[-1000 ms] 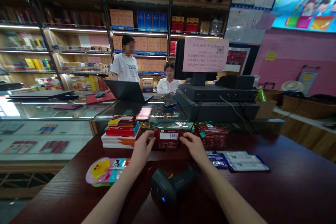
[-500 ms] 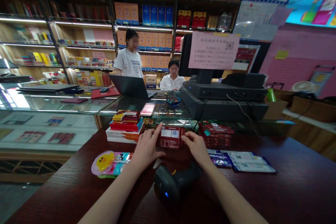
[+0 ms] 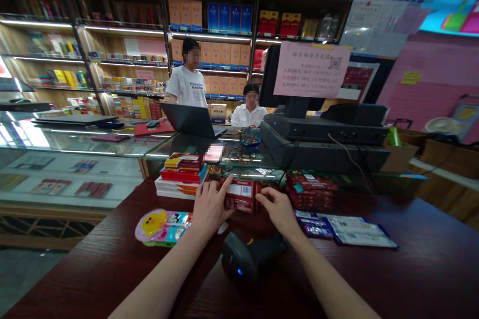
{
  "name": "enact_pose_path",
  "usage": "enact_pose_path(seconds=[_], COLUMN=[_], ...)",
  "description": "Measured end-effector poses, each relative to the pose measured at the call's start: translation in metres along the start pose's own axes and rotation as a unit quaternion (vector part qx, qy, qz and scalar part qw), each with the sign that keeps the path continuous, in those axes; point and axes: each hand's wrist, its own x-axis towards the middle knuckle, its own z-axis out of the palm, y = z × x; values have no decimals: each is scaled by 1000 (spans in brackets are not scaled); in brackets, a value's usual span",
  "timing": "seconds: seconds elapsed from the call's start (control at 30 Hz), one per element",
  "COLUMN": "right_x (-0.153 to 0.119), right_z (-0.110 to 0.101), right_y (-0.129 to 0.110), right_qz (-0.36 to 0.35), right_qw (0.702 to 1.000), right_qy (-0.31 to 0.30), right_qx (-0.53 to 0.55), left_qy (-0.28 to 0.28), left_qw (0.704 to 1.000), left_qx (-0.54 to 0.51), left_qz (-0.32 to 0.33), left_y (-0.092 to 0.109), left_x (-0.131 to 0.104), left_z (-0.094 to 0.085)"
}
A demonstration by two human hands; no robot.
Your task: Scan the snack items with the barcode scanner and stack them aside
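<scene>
A dark red packet [image 3: 239,202], with a white label and a barcode, lies on the brown table between my hands. My left hand [image 3: 210,205] has its left end between thumb and index finger. Thumb and fingertips of my right hand [image 3: 275,208] pinch its right edge. A black barcode scanner [image 3: 241,256] with a blue light rests nearer to me, below the hands. To the left are a stack of boxes and packets [image 3: 179,177] and a colourful pack with a yellow duck [image 3: 153,224]. Right of my hands are several stacked dark red packets [image 3: 312,192] and purple-and-white packets [image 3: 359,232].
Behind the table is a glass counter [image 3: 123,145] with an open laptop [image 3: 189,120] and a monitor [image 3: 270,77] bearing a pink sign. One person [image 3: 187,87] stands behind it and another [image 3: 249,112] sits. Shelves of boxes line the back wall.
My left hand has closed in on the packet's left end, its thumb drawn nearer. The right hand keeps its pinch at the other edge. The whole view has shifted slightly.
</scene>
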Motion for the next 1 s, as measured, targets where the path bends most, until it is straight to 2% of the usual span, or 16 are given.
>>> enact_pose_path(seconds=[0.2, 0.3, 0.47, 0.67, 0.8, 0.9, 1.0], right_x=[0, 0, 0, 2, 1, -4, -13], right_z=[-1, -1, 1, 3, -1, -9, -22], right_y=[-1, 0, 4, 10, 15, 14, 9], right_qz=[-2, 4, 17, 13, 37, 26, 12], right_qw=[1000, 1000, 1000, 997, 993, 993, 975], right_qy=[-1, -2, -3, -32, -50, -95, -212], right_qx=[5, 8, 20, 70, 98, 72, 62], left_qy=[24, 41, 21, 15, 16, 20, 26], left_qw=[999, 997, 993, 993, 994, 995, 996], left_qx=[-31, -51, -74, -82, -76, -71, -69], left_qz=[2, 33, 89, 88, 77, 65, 56], left_y=[-2, -3, -4, -10, -16, -23, -30], left_x=[-1, -1, -1, 0, 1, 2, 2], left_z=[1, 2, 2, -3, -7, -7, -7])
